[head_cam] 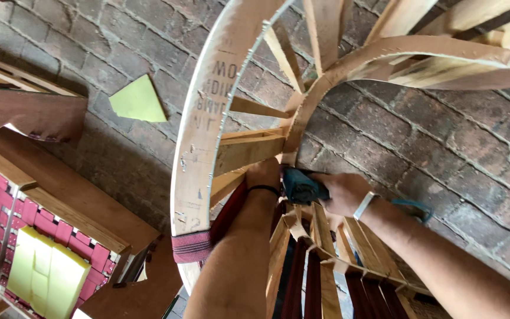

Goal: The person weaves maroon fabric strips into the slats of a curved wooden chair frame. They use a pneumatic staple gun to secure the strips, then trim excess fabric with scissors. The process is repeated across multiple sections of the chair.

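While braced: left hand (265, 174) presses curved wooden frame (199, 127), grip unclear.
Tool: right hand (340, 192) clamped on teal power tool (299, 186).
Risk: tool may slip toward left fingers.

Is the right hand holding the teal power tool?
Yes, the right hand grips the teal power tool against the curved wooden frame, while the left hand braces the wood beside it.
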